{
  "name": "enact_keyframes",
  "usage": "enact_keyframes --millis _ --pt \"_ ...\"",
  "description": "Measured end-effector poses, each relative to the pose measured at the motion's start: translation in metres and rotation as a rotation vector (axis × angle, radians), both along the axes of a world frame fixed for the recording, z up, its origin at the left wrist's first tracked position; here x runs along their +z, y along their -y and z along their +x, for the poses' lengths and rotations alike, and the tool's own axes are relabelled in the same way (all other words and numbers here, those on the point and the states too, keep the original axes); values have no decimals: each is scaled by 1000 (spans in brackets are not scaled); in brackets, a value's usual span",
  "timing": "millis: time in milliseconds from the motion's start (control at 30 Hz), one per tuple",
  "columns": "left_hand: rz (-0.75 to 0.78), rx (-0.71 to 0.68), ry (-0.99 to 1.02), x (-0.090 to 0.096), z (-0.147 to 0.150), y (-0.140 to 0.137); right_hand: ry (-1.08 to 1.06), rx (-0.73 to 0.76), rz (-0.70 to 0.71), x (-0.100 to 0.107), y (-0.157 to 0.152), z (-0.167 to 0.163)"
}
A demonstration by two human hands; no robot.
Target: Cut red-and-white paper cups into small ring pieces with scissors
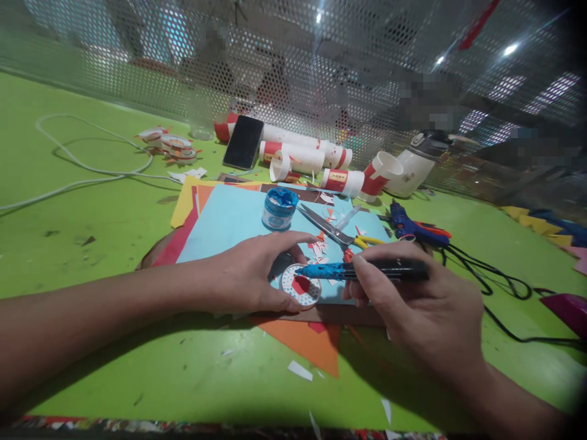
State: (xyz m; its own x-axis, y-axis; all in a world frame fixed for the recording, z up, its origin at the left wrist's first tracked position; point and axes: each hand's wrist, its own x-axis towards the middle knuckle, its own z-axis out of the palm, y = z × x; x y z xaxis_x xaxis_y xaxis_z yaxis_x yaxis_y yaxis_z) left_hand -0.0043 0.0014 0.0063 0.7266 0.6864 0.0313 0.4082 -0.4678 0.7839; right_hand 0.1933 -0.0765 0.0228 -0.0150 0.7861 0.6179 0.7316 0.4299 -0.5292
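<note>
The left hand, near the open jar, grips 1 dotted disc by its edge over the blue paper, scissors lie beyond, and a blue-smeared pen, pointing at the disc, is grasped in the right hand.

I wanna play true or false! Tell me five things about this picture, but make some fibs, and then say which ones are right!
1. The right hand holds a black stick with blue paint on one end. True.
2. The left hand is holding the scissors. False: it holds the little round disc, and the scissors lie on the light blue sheet.
3. The paint jar is open, with blue paint in it. True.
4. The patch in the middle of the disc is green. False: it is red.
5. The blue glue gun lies to the right of the scissors in the picture. True.
</note>
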Motion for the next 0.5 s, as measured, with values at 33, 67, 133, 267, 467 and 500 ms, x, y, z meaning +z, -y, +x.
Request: enact_keyframes --millis 33,67,133,267,467,500 --pt "5 -1 4 0 0 0 2 0 0 0 0 0" --pt "9 -3 6 0 0 0 4 -2 1 0 0 0" --pt "12 -4 9 0 0 0 13 -3 8 -1 0 0" --pt "6 -7 5 1 0 0 22 18 -25 -2 -1 0" --pt "-5 -10 17 0 0 0 29 15 -25 -2 -1 1" --pt "-10 -9 12 0 1 0 33 16 -28 -2 -1 1"
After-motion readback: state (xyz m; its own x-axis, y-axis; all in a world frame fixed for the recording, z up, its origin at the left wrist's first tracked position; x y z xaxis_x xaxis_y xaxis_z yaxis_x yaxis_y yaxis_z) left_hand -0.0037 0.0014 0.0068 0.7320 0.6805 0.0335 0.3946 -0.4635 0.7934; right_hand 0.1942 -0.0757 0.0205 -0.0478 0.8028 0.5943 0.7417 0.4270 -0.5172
